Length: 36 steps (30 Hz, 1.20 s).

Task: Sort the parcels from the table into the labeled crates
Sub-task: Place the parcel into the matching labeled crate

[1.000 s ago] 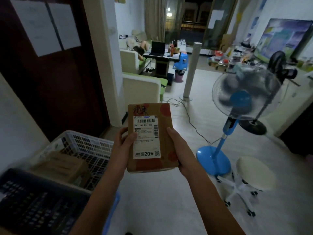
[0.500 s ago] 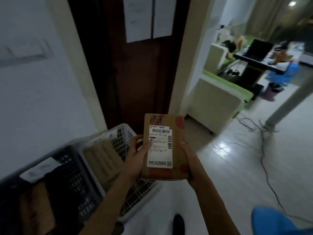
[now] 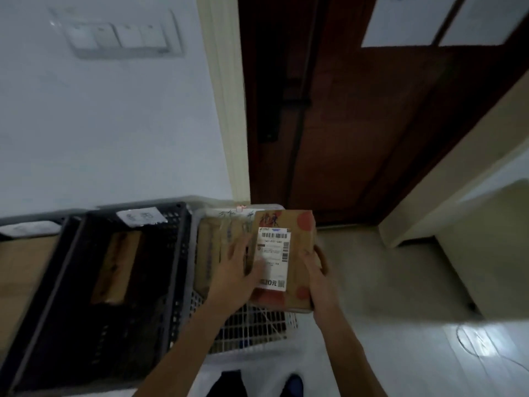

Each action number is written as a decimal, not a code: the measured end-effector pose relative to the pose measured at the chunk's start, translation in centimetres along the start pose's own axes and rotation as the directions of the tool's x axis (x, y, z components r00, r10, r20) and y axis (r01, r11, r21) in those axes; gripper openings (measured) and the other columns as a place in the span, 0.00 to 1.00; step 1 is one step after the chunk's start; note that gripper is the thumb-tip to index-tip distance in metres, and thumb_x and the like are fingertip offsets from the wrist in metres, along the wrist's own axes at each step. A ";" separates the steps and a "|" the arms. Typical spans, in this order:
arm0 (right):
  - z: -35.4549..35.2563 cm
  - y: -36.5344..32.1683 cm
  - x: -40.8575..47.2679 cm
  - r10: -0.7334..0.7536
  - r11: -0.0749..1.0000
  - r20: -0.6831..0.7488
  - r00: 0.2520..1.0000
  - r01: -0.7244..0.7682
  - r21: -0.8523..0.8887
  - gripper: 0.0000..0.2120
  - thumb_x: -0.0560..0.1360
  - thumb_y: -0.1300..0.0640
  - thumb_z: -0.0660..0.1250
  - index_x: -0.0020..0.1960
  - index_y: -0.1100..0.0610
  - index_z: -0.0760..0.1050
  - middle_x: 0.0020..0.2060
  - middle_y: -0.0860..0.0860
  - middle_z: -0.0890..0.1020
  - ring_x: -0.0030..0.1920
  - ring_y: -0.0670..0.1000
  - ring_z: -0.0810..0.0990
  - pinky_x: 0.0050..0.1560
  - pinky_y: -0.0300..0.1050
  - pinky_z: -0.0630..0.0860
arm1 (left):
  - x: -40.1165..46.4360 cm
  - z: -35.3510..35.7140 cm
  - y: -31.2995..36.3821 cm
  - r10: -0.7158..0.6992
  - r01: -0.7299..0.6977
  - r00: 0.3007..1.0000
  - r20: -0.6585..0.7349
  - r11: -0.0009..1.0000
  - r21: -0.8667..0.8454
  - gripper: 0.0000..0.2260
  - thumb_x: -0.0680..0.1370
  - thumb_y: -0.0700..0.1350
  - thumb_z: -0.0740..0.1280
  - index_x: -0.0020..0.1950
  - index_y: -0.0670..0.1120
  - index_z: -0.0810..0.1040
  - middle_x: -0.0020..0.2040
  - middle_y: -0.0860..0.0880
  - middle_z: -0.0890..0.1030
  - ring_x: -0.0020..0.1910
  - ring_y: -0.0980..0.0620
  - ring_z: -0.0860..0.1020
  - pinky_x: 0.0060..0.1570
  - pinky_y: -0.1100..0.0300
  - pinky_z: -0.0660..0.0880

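We stand over a row of crates on the floor against the white wall. The black crate (image 3: pixel 120 282) sits on the left, carries a white label (image 3: pixel 142 216) on its far rim, and holds one brown parcel (image 3: pixel 116 267) lying lengthwise inside. Just beside it on the right is the white crate (image 3: pixel 257 325), its mesh wall showing below our hands; it holds at least one flat brown box (image 3: pixel 211 253) with blue printing, lying against the left side. Handwritten characters show on its far rim. At the far left, a tan box (image 3: pixel 20 270) is partly visible.

We hold the parcel (image 3: pixel 286 253) above the right part of the white crate, label side up, its printed sticker (image 3: pixel 273 257) facing us. Our left hand (image 3: pixel 237 270) grips its left edge with the thumb on the sticker, and our right hand (image 3: pixel 316 270) grips the right edge with fingers curled around it.

Half a second ago we held the parcel higher, in front of the door, with the crates low in the view; now we look almost straight down and the parcel is lower, over the white crate.
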State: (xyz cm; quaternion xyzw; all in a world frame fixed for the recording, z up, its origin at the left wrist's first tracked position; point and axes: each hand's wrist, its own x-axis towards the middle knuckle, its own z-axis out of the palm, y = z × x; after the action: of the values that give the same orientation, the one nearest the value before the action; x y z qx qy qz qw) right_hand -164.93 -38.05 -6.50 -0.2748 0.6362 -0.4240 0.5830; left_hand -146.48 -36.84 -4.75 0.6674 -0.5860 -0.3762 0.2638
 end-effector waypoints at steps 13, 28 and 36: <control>7.7 2.5 9.1 0.004 0.766 -0.051 0.999 -0.036 -0.642 0.38 0.75 0.32 0.64 0.79 0.43 0.55 0.68 0.55 0.68 0.63 0.58 0.74 0.55 0.51 0.74 | 7.1 2.8 -8.4 -0.045 -0.041 0.961 0.274 0.953 0.299 0.46 0.73 0.76 0.60 0.82 0.56 0.46 0.82 0.55 0.43 0.79 0.56 0.46 0.77 0.51 0.51; 9.4 3.3 17.8 0.250 0.789 0.077 0.965 -0.157 -0.594 0.20 0.83 0.38 0.56 0.71 0.43 0.70 0.58 0.49 0.82 0.54 0.51 0.82 0.56 0.51 0.80 | 12.1 4.4 -13.2 -0.035 -0.100 0.957 0.287 0.891 0.443 0.46 0.76 0.68 0.63 0.81 0.55 0.37 0.79 0.47 0.30 0.81 0.43 0.41 0.75 0.44 0.63; 10.4 5.6 18.1 0.060 0.595 0.027 0.998 -0.014 -0.803 0.20 0.82 0.38 0.53 0.68 0.47 0.66 0.50 0.52 0.82 0.43 0.50 0.84 0.40 0.49 0.85 | 13.6 6.3 -15.6 -0.015 -0.140 0.951 0.310 0.870 0.472 0.43 0.76 0.69 0.55 0.81 0.51 0.37 0.81 0.43 0.34 0.81 0.38 0.44 0.71 0.41 0.68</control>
State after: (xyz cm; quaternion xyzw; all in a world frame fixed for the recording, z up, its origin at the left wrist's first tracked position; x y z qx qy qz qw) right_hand -157.06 -52.91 -20.11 -0.5050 0.7493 -0.0734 0.4222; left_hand -142.10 -46.86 -23.41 0.6268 -0.7170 -0.3050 0.0056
